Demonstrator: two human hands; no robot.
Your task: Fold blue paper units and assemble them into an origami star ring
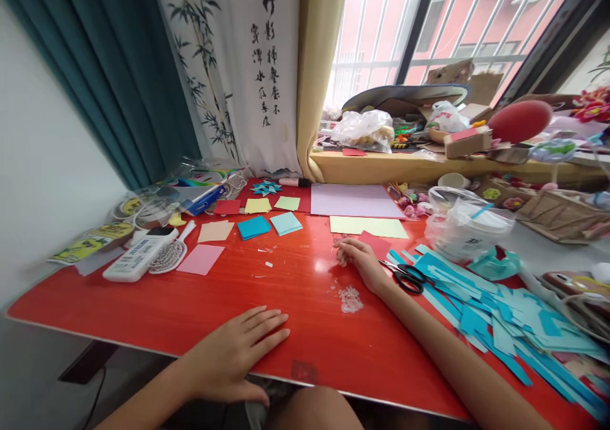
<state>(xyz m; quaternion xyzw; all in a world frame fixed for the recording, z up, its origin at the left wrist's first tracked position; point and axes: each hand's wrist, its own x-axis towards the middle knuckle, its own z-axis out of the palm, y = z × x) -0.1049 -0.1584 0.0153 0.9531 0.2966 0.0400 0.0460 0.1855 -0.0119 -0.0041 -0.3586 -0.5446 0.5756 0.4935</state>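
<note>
My left hand (238, 350) lies flat over the table's front edge, fingers spread and thumb hanging past the edge. Nothing is in it. Farther away, my right hand (359, 258) rests on the red table (190, 309), its fingers loosely bent and nothing visible in them. A red paper piece (375, 244) lies just behind that hand. Black-handled scissors (407, 277) lie beside its wrist. Left of the right forearm sits a small heap of clear and white scraps (351, 300). Blue paper squares (253, 227) and light blue squares (286, 223) lie beyond my left hand.
Blue paper strips (500, 309) spread along the right side. Behind them stands a plastic-wrapped white tub (471, 227). A lilac sheet (355, 200) and a pale yellow strip (368, 227) lie at the back. At the left are a white bottle (138, 255) and a hairbrush (170, 254).
</note>
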